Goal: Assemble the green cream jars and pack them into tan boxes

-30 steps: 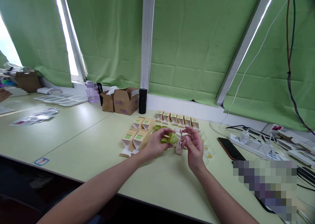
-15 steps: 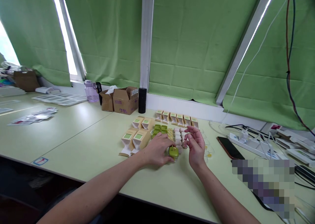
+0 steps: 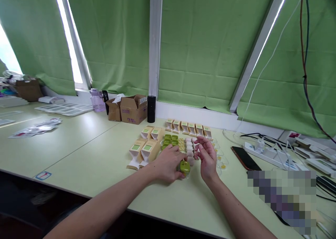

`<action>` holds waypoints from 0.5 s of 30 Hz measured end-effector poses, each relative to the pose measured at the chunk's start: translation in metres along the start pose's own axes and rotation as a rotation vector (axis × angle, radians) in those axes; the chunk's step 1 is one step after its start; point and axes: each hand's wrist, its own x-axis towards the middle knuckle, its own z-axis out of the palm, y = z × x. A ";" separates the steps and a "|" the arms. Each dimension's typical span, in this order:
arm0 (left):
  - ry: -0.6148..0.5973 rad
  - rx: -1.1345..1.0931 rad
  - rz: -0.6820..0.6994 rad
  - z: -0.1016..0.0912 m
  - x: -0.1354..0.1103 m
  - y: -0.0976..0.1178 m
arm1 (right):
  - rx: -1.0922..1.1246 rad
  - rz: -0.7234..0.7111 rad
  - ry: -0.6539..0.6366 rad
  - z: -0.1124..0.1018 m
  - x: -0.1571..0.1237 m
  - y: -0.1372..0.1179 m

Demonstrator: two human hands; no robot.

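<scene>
My left hand [image 3: 170, 163] is closed around a small green-lidded case [image 3: 185, 166], its thumb and fingers at the case's left side. My right hand [image 3: 207, 158] is raised just to the right, palm facing left, with fingers loosely curled and apart; nothing shows in it. Between and beyond the hands are rows of pale rounded pieces [image 3: 189, 148] and small yellow pieces [image 3: 181, 143]. Several green cases [image 3: 170, 139] sit beyond my left hand, partly covered by it. Clear looped pieces with yellow parts [image 3: 222, 166] lie right of my right hand.
Open kraft boxes with green labels [image 3: 148, 151] stand at left, and a row of similar boxes [image 3: 184, 127] lines the back. Farther back are cardboard cartons [image 3: 133, 110] and a black bottle [image 3: 151, 109]. A phone [image 3: 245, 157] and power strip [image 3: 265, 155] with cables lie at right.
The green-lidded case in my left hand sits slightly lower in view. My right hand has shifted very slightly, its fingers still curled. The view itself has moved a little.
</scene>
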 end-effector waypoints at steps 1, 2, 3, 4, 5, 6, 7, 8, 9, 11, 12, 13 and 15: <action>0.001 -0.008 -0.001 -0.002 0.000 0.000 | 0.006 0.005 -0.002 0.000 0.000 0.000; 0.009 -0.022 -0.007 -0.005 0.000 -0.001 | 0.012 0.009 -0.004 0.000 0.000 0.000; 0.027 -0.043 -0.017 -0.008 0.001 -0.002 | 0.017 0.011 -0.006 0.000 -0.001 0.000; 0.054 -0.068 -0.032 -0.012 0.001 -0.005 | 0.020 0.012 -0.009 0.000 -0.001 -0.001; 0.094 -0.092 -0.054 -0.016 0.002 -0.008 | 0.022 0.012 -0.010 0.000 -0.001 -0.001; 0.142 -0.113 -0.079 -0.020 0.003 -0.012 | 0.021 0.011 -0.010 0.000 -0.001 -0.001; 0.191 -0.128 -0.113 -0.025 0.004 -0.017 | 0.019 0.008 -0.009 0.000 -0.002 -0.001; 0.236 -0.130 -0.150 -0.029 0.005 -0.022 | 0.015 0.006 -0.009 0.001 -0.002 -0.001; 0.268 -0.123 -0.187 -0.034 0.007 -0.028 | 0.010 0.006 -0.009 0.001 -0.002 -0.001; 0.296 -0.077 -0.251 -0.044 0.012 -0.042 | -0.002 0.006 -0.011 0.001 -0.002 0.000; 0.292 -0.036 -0.272 -0.048 0.016 -0.050 | -0.008 0.005 -0.013 0.001 -0.002 0.001; 0.274 0.020 -0.281 -0.053 0.021 -0.058 | -0.013 0.005 -0.016 0.001 -0.002 0.002; 0.202 0.161 -0.284 -0.059 0.034 -0.075 | -0.015 0.005 -0.025 0.001 -0.003 0.004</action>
